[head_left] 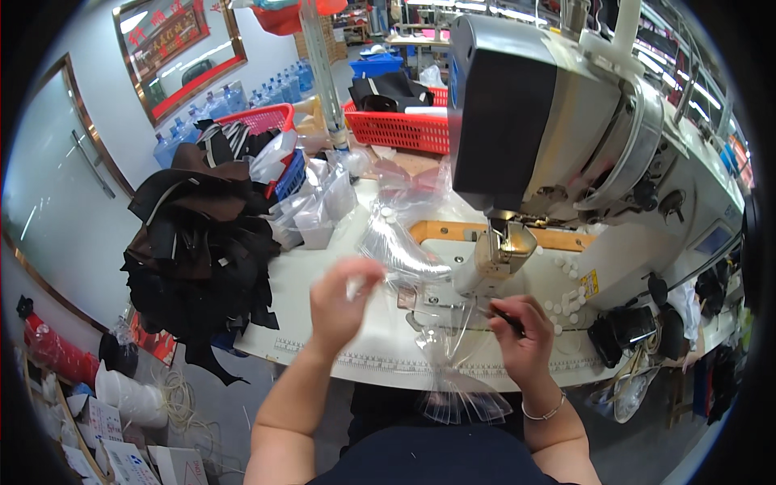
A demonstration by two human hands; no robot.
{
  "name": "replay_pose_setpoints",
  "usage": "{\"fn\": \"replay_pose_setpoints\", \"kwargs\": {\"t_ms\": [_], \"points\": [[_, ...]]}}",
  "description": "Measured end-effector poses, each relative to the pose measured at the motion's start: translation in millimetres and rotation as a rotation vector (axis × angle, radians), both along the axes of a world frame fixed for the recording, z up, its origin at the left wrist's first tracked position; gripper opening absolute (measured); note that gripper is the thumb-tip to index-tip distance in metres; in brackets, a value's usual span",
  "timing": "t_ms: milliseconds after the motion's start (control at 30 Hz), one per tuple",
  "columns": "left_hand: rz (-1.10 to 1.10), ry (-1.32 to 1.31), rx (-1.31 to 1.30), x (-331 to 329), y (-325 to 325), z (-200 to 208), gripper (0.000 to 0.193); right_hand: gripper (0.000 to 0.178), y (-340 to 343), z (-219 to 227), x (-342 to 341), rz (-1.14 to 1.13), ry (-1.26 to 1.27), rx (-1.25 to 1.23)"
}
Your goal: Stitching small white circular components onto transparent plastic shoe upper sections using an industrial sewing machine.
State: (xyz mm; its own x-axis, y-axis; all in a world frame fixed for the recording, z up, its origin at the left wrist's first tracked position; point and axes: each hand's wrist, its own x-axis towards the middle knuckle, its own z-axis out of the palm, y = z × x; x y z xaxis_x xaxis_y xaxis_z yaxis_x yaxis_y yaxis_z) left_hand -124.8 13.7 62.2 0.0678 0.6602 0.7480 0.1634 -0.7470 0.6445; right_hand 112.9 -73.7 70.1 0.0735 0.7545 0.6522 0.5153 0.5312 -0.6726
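Note:
My left hand [338, 303] is raised over the front of the white sewing table [311, 311]. Motion smears its fingers, and a whitish patch shows beside them. Closed fingers of my right hand [524, 335] grip a small dark-handled tool [508, 320], its tip pointing left beside the machine's narrow bed. Clear plastic strips [443, 349] run between my hands and fan out over the table's front edge. More clear plastic sheet [396, 242] lies left of the sewing machine [505, 121]. Under the machine's needle area stands the raised metal bed [489, 263].
A heap of black and brown fabric pieces [202, 242] hangs over the table's left side. White round discs [570, 301] are scattered at right. Behind stand a clear plastic bin [314, 222] and a red basket [396, 129]. Boxes [174, 465] and a white spool [133, 396] sit lower left.

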Motion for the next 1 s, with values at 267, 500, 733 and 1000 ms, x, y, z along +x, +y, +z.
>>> {"fn": "replay_pose_setpoints", "kwargs": {"t_ms": [267,500,733,1000], "points": [[0.032,0.347,-0.617,-9.6,164.7,-35.8,0.04,0.013,-25.9,-24.7,28.7,-0.096,0.105,-0.128],[0.389,0.702,0.024,25.1,166.0,-72.0,0.041,0.013,-46.6,-56.5,90.1,-0.518,0.138,-0.144],[0.491,0.781,0.066,19.6,144.0,-63.3,0.046,0.011,-56.0,-84.7,152.2,-0.682,0.029,-0.348],[-0.175,0.295,-0.019,101.8,-16.7,-43.6,0.02,0.018,-35.4,-91.1,141.3,-0.596,-0.337,-0.372]]}}
